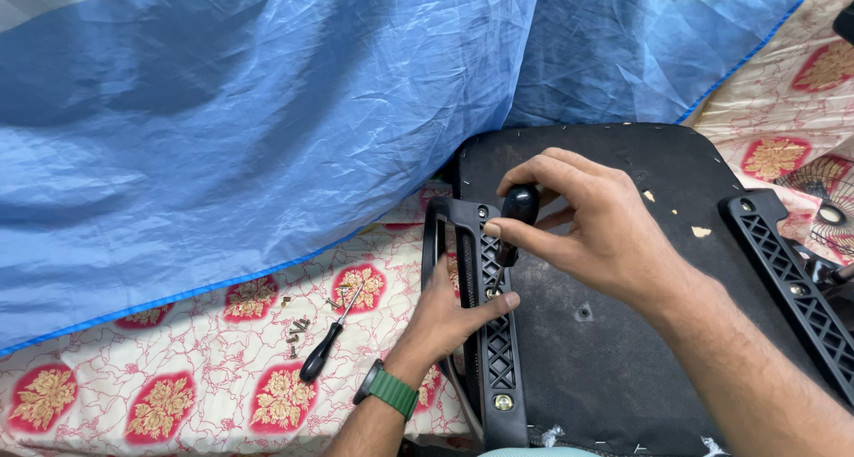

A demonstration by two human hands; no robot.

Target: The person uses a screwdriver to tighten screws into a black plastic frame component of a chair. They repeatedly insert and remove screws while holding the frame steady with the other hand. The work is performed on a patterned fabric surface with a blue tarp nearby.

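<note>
Gripping a black-handled tool point(520, 205), the right hand point(592, 230) hides its tip; left hand point(445, 319) clasps the armrest point(494, 332).

The sheet point(222, 110) at the far edge of the floor cloth is blue, with a darker blue hem. The floor cloth point(178, 377) is cream with thin red lines and red shapes holding golden flowers. The chair seat point(605, 359) is black, with small pale spots. Both armrests point(496, 332) are black with a lattice pattern. The screwdriver point(322, 350) near the left edge has a black handle. The watch strap point(393, 391) is green.
</note>
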